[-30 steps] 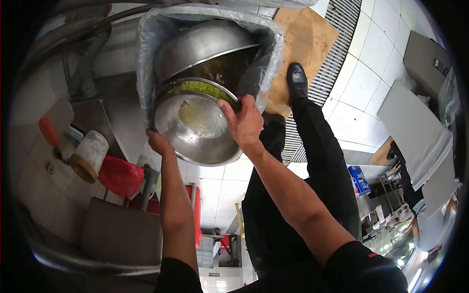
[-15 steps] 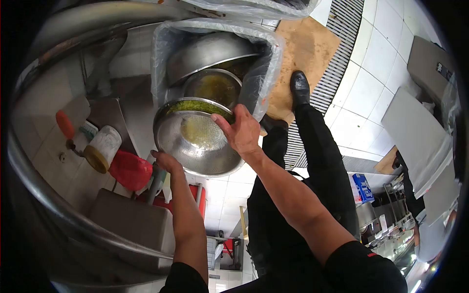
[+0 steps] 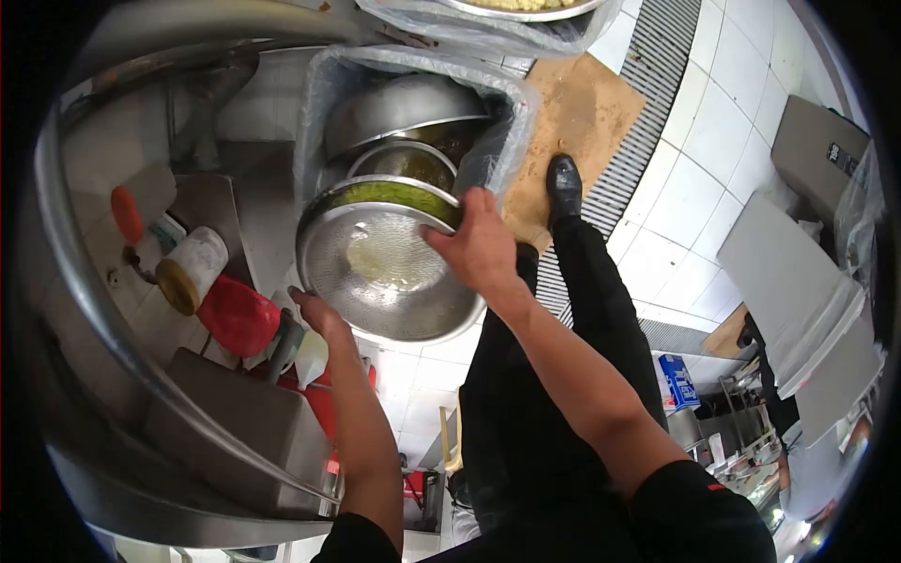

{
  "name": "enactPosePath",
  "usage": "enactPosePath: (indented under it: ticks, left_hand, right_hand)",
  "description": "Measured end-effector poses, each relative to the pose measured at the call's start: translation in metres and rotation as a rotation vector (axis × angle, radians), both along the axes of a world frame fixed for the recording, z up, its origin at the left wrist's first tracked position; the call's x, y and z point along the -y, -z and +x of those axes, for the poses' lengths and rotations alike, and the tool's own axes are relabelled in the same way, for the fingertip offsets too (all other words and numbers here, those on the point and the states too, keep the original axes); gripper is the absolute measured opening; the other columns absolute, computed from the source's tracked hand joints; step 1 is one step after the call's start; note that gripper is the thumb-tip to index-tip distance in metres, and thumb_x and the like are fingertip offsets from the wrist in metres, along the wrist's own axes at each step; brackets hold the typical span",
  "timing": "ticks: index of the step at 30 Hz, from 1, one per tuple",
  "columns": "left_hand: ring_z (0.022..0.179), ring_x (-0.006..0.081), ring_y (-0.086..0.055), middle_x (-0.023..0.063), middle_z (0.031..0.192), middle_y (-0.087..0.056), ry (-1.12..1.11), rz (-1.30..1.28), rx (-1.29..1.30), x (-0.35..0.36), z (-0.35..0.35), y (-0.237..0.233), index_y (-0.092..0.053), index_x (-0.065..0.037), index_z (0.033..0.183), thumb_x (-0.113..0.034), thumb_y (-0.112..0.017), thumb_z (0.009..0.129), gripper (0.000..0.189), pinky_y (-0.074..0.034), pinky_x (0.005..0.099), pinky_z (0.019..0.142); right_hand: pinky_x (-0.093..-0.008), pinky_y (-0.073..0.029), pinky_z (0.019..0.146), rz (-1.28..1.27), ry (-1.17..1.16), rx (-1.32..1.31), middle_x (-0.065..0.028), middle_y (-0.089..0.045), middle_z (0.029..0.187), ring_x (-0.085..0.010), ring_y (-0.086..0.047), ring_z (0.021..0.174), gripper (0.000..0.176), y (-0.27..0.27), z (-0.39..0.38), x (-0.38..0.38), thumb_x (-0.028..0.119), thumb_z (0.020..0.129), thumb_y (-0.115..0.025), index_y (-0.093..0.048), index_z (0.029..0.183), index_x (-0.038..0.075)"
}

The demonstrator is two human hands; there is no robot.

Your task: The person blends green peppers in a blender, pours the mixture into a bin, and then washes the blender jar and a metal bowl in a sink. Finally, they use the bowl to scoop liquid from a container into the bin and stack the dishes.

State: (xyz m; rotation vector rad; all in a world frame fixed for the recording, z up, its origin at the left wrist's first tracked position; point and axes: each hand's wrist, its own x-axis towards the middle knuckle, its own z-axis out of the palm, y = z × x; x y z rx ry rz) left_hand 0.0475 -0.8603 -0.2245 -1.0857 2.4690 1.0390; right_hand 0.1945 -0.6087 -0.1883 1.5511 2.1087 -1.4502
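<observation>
A metal colander [image 3: 389,281] sits tilted inside a steel bowl [image 3: 305,220], with green matter [image 3: 389,193] showing between their rims. My right hand [image 3: 481,246] is closed on the upper right edge, its thumb inside the colander and its fingers over the bowl's rim. At the lower left, my left hand [image 3: 324,314] grips the stack's side; most of its fingers are hidden underneath. Just beyond stands a bin lined with clear plastic [image 3: 319,80]. It holds a large steel bowl [image 3: 399,113] lying tilted and a smaller bowl [image 3: 422,167] with greenish-brown residue.
A second lined container [image 3: 554,38] carries a tray of yellowish food at the top. A cardboard sheet [image 3: 582,117] lies beside a floor drain grate [image 3: 648,84]. To the left are a jar [image 3: 192,267], a red item [image 3: 239,316] and a curved steel rim [image 3: 103,300].
The colander and bowl have tilted more toward me, and my right hand has shifted slightly right. Both hands keep their hold. The view has moved a little, showing more of the food tray.
</observation>
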Motion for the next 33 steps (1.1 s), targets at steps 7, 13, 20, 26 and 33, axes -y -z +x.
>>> enactPosePath:
  ticks: [7, 13, 20, 26, 33]
  left_hand:
    - [0.119, 0.0261, -0.056, 0.0162, 0.133, -0.057, 0.043, 0.589, 0.130, -0.010, 0.019, 0.018, -0.048, 0.003, 0.137, -0.042, -0.045, 0.101, 0.058, -0.045, 0.0339, 0.101]
    - [0.114, 0.0208, -0.060, 0.0080, 0.131, -0.059, 0.312, 0.760, 0.649, 0.066, 0.016, 0.031, -0.052, -0.002, 0.136, -0.025, -0.062, 0.096, 0.047, -0.052, 0.0344, 0.095]
    - [0.123, 0.0219, -0.054, 0.0103, 0.141, -0.051, 0.297, 0.645, 0.405, 0.134, 0.081, 0.051, -0.041, -0.004, 0.145, -0.029, -0.062, 0.097, 0.058, -0.049, 0.0383, 0.101]
    - [0.127, 0.0262, -0.051, 0.0090, 0.142, -0.050, 0.126, 0.855, 0.297, 0.161, 0.138, -0.010, -0.041, -0.007, 0.144, -0.030, -0.060, 0.097, 0.056, -0.044, 0.0446, 0.108]
    - [0.131, 0.0281, -0.047, 0.0113, 0.146, -0.045, 0.165, 1.019, 0.134, 0.202, 0.205, -0.051, -0.034, -0.006, 0.148, -0.041, -0.060, 0.095, 0.069, -0.037, 0.0478, 0.112]
  right_hand:
    - [-0.0483, -0.051, 0.080, 0.074, 0.013, 0.004, -0.0169, -0.058, 0.108, -0.0395, -0.062, 0.097, 0.046, 0.004, 0.018, -0.050, 0.022, 0.076, -0.075, -0.052, 0.112, 0.005]
    - [-0.0479, -0.050, 0.077, 0.067, -0.012, -0.161, -0.0202, -0.062, 0.101, -0.0410, -0.064, 0.090, 0.040, 0.011, 0.040, -0.058, 0.017, 0.078, -0.073, -0.053, 0.110, 0.004]
    - [-0.0447, -0.051, 0.076, -0.005, -0.089, -0.156, -0.0187, -0.065, 0.093, -0.0396, -0.064, 0.087, 0.046, -0.002, 0.034, -0.048, 0.039, 0.083, -0.073, -0.057, 0.107, 0.004]
    - [-0.0406, -0.049, 0.070, -0.212, -0.068, -0.158, -0.0195, -0.065, 0.085, -0.0315, -0.065, 0.079, 0.045, 0.016, 0.019, -0.056, 0.046, 0.092, -0.063, -0.067, 0.086, 0.002]
    - [-0.0441, -0.054, 0.080, 0.103, -0.471, -0.136, -0.0176, -0.069, 0.089, -0.0355, -0.068, 0.086, 0.025, 0.099, -0.025, -0.052, 0.027, 0.087, -0.062, -0.070, 0.093, 0.003]
